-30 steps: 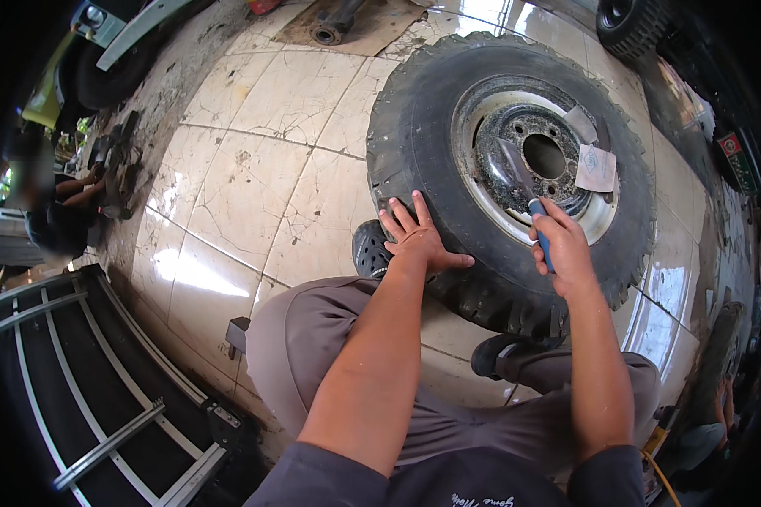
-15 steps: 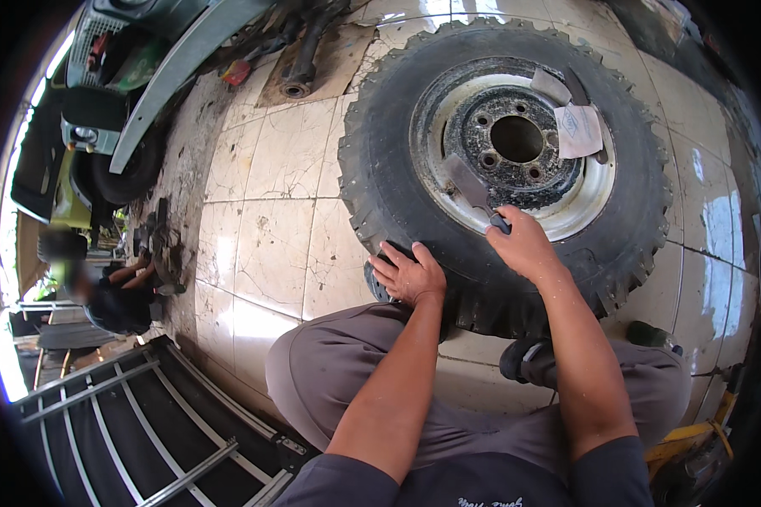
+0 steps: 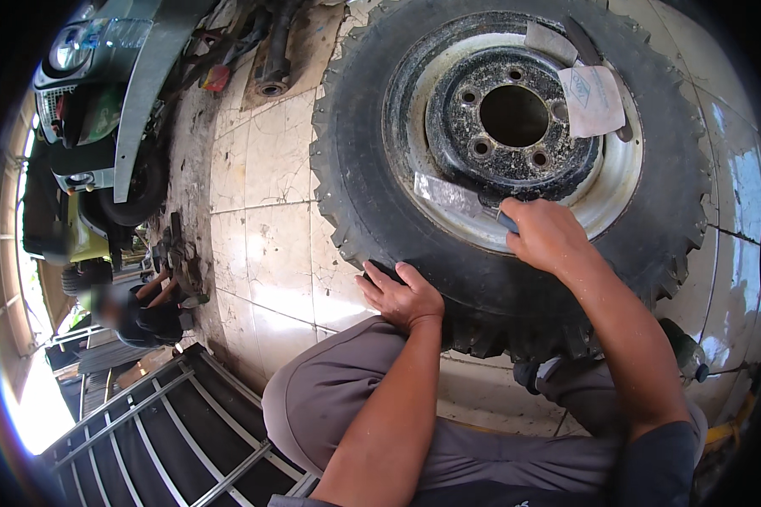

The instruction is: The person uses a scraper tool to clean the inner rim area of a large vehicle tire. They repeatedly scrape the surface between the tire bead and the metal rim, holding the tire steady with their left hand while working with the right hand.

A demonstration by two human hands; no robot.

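Observation:
A large knobbly tyre [image 3: 364, 198] lies flat on the floor before me, fitted on a worn white and black steel wheel [image 3: 407, 101]. My right hand [image 3: 551, 237] is closed round the dark handle of a putty knife [image 3: 450, 196]. Its flat blade points left, over the near part of the wheel's pale rim. At the tyre's near left edge rests my left hand [image 3: 406, 300], fingers apart and holding nothing. On the far right of the wheel lie a sheet of sandpaper [image 3: 592, 101], a smaller folded piece [image 3: 551, 42] and a dark, long tool [image 3: 582, 40], partly covered.
A clear bottle [image 3: 689, 355] lies on the right, beyond my knee. A metal-framed black panel [image 3: 177, 422] stands at lower left. Another person [image 3: 148, 313] crouches farther left, near a vehicle [image 3: 101, 127]. Metal parts [image 3: 275, 63] lie at the back on cracked tiles [image 3: 271, 169].
The putty knife's blade has swung from pointing up and left to lying nearly level along the rim. My left hand stays at the tyre's edge. The whole view has shifted closer to the wheel.

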